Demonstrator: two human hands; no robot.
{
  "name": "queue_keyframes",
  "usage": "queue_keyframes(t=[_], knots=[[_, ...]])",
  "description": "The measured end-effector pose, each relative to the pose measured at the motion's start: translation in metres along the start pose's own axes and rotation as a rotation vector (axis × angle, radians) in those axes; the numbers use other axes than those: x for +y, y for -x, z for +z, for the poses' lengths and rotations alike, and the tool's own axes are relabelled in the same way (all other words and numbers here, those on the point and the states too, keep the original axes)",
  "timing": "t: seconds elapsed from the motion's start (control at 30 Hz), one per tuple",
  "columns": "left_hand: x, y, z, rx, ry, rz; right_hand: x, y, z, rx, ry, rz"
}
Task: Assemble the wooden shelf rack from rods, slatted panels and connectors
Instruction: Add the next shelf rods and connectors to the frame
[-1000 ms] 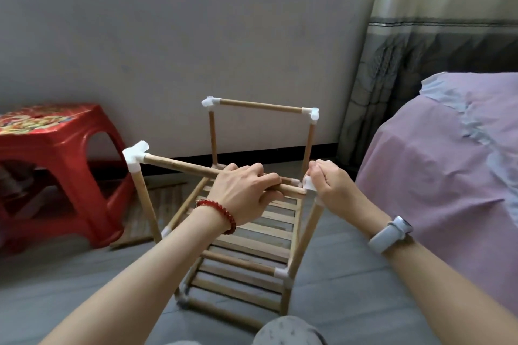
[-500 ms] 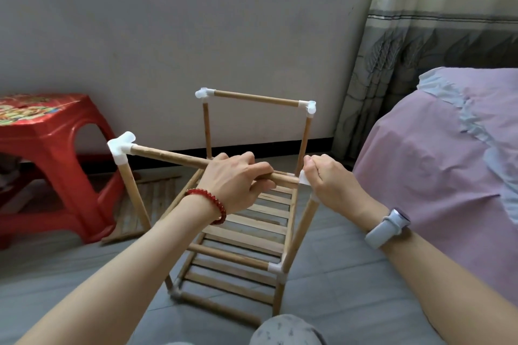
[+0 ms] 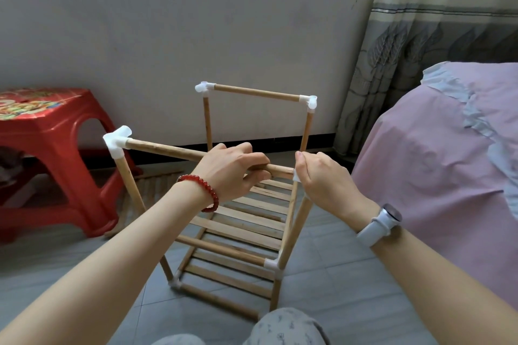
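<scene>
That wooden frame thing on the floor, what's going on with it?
A person is putting together a wooden shelf rack on the floor. The left hand grips the near top rod, while the right hand pinches the white corner connector at that rod's end, apparently joining the two. A slatted panel already sits low in the frame, and the far top rod is in place. Another slatted panel lies beside the red stool.

Corner connector (image 3: 296,176) mostly under right hand (image 3: 325,179)
</scene>
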State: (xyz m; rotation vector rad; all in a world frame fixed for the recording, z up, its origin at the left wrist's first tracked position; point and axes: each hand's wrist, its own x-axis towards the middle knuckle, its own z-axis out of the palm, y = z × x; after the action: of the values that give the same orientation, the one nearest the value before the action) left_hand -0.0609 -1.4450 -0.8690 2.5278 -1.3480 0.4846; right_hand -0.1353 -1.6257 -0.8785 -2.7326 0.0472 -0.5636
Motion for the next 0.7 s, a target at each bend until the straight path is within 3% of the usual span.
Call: queue_keyframes(t=[0.4,0.7], knots=[[-0.004,-0.002,-0.002,0.031,0.038,-0.011,-0.003,-0.003,0.002,0.032,-0.010,-0.019],[-0.004,-0.004,0.000,-0.015,-0.032,0.035,-0.008,-0.011,0.005,-0.066,-0.140,-0.045]])
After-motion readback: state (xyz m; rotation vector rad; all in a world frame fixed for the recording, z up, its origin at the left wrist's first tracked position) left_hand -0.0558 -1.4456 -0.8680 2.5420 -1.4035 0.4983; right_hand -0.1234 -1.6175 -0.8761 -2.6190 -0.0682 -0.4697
